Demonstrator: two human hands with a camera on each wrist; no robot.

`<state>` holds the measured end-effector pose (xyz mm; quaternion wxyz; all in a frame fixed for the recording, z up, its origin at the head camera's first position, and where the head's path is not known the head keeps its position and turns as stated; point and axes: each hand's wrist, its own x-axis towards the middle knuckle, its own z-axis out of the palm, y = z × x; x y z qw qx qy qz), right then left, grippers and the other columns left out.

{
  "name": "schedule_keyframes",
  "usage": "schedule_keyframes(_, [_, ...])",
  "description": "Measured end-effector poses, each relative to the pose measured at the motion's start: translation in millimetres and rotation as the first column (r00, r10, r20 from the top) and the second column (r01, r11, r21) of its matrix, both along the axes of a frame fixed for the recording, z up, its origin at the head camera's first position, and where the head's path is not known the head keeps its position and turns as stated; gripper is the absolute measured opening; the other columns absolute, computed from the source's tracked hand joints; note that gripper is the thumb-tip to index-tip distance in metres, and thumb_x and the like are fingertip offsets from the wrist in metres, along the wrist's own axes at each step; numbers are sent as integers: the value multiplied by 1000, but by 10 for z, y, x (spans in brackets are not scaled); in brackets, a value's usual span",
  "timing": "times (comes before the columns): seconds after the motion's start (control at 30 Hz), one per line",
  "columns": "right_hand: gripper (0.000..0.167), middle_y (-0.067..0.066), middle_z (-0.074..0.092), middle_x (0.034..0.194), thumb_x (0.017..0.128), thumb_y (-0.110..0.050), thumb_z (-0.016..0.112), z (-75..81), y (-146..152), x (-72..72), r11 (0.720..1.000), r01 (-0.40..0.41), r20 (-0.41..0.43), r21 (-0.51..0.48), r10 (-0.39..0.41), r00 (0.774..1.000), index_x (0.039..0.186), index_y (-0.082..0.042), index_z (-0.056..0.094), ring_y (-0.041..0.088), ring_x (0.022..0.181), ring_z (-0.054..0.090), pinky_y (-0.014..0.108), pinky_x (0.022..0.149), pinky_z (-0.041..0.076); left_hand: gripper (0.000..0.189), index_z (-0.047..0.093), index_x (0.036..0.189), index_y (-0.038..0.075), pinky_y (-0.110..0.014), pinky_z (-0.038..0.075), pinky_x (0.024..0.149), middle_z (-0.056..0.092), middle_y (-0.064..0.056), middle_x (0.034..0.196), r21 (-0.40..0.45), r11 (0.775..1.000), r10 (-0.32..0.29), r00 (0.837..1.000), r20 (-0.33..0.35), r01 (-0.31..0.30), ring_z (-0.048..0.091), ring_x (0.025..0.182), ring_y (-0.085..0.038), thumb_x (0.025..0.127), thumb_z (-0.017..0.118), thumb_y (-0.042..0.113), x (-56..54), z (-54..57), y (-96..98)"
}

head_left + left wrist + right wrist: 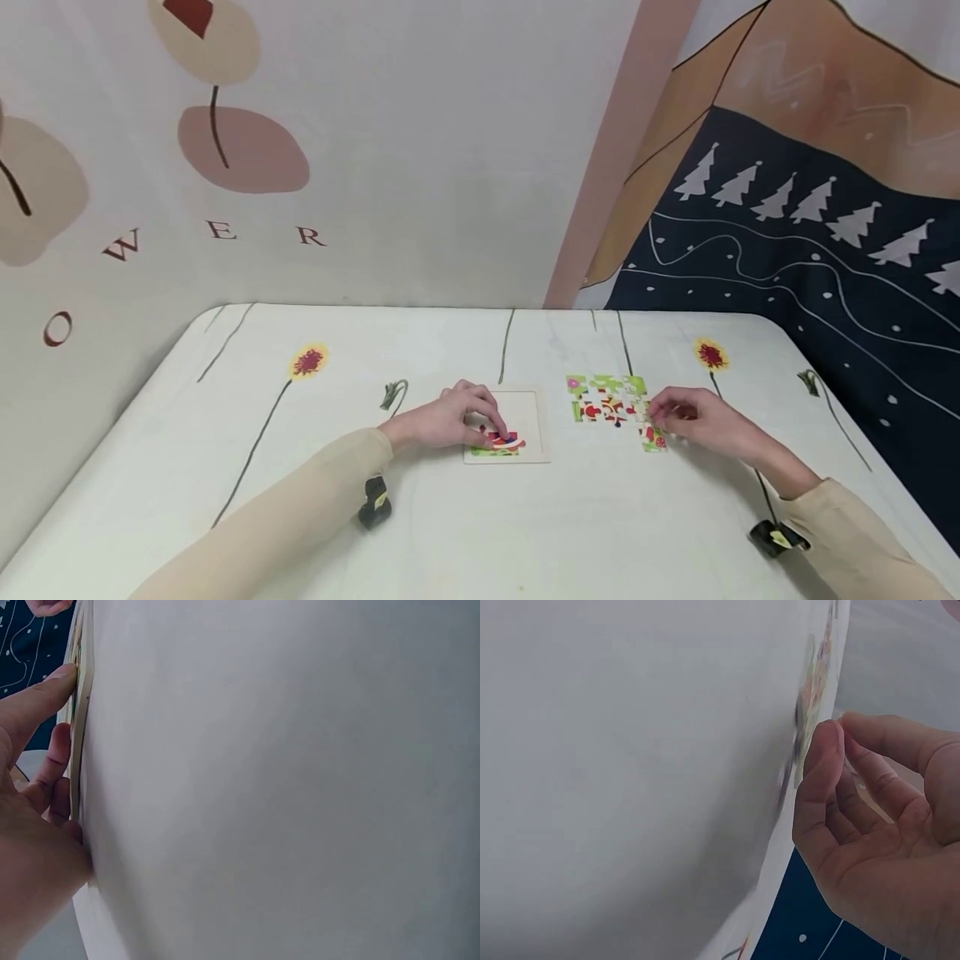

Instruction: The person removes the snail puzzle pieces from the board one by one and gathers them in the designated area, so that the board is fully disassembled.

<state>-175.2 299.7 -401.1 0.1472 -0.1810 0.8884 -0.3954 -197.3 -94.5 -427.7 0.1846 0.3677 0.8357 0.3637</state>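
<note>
My left hand rests over a pale wooden puzzle tray, its thumb and fingertips touching the red, blue and green puzzle pieces at the tray's lower left. In the left wrist view, the left hand lies along the edge of the tray. My right hand is at the right side of a group of loose, colourful puzzle pieces. Its thumb and forefinger tips meet in a pinch on a puzzle piece, mostly hidden by the fingertips. The right wrist view shows that pinching hand close up.
Two more loose pieces lie just below the right fingertips. A white cloth with printed flowers covers the table. Behind the table hangs pale printed fabric, with a dark tree-patterned one to the right.
</note>
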Motion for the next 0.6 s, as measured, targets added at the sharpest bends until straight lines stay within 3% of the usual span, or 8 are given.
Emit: schedule_keyframes(0.6, [12, 11, 62, 92, 92, -5, 61, 36, -608, -96, 988, -103, 12, -118, 105, 994, 103, 0, 65, 22, 78, 55, 26, 67, 46, 19, 75, 97, 17, -39, 32, 88, 52, 7, 103, 42, 998, 55, 994, -90, -52, 38, 106, -22, 79, 78, 11, 75, 35, -104])
